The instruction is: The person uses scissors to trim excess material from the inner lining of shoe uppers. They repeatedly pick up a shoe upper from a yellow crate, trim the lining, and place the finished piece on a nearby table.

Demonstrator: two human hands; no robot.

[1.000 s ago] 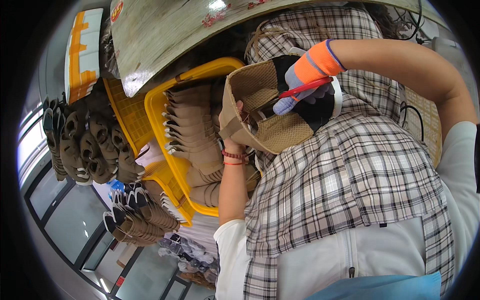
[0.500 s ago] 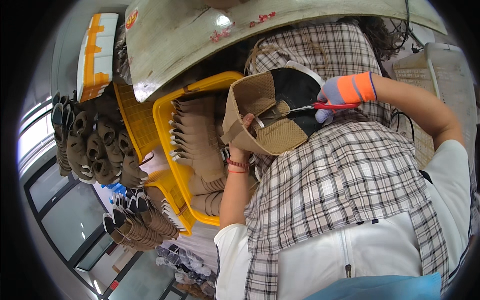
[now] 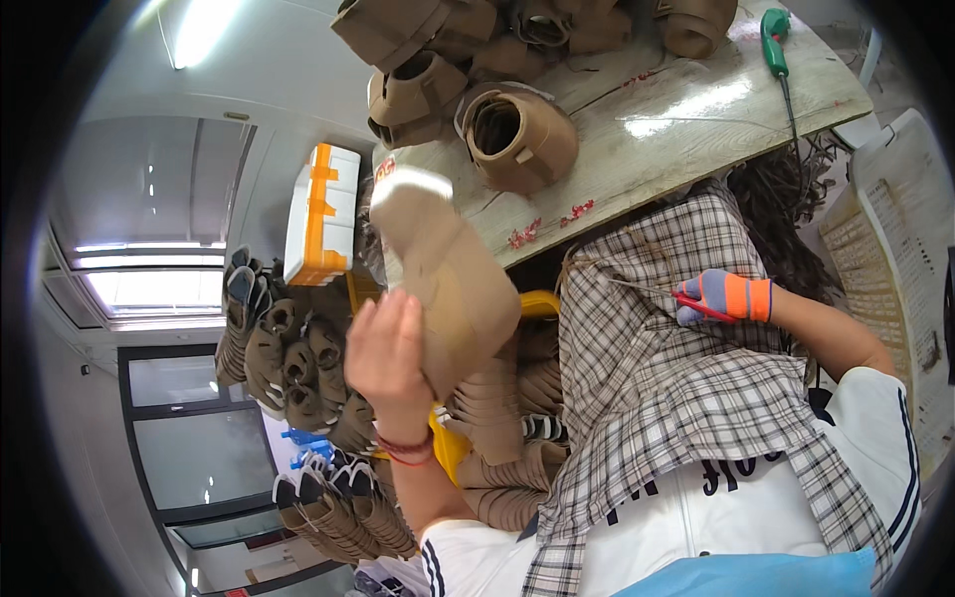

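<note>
My left hand (image 3: 388, 348), bare with a beaded bracelet at the wrist, is raised at the left with its fingers closed on a tan shoe upper (image 3: 463, 298). Motion smears both, and the upper's white-edged end points up toward the table edge. In a grey and orange glove, my right hand (image 3: 711, 297) rests over the plaid apron (image 3: 637, 348) on my lap. It grips a pair of scissors (image 3: 647, 289) by the red handles, blades pointing left and apart from the upper.
The worn table (image 3: 657, 149) ahead carries several brown uppers (image 3: 522, 139) and a green corded tool (image 3: 774, 42). Stacked uppers (image 3: 487, 408) fill a yellow basket (image 3: 453, 448) at my left. More uppers (image 3: 298, 358) hang further left. A pale crate (image 3: 875, 269) stands at right.
My left hand has lifted the upper from my lap up and left toward the table. My right hand, holding the scissors, has come away from it. The view has tilted up, showing the tabletop.
</note>
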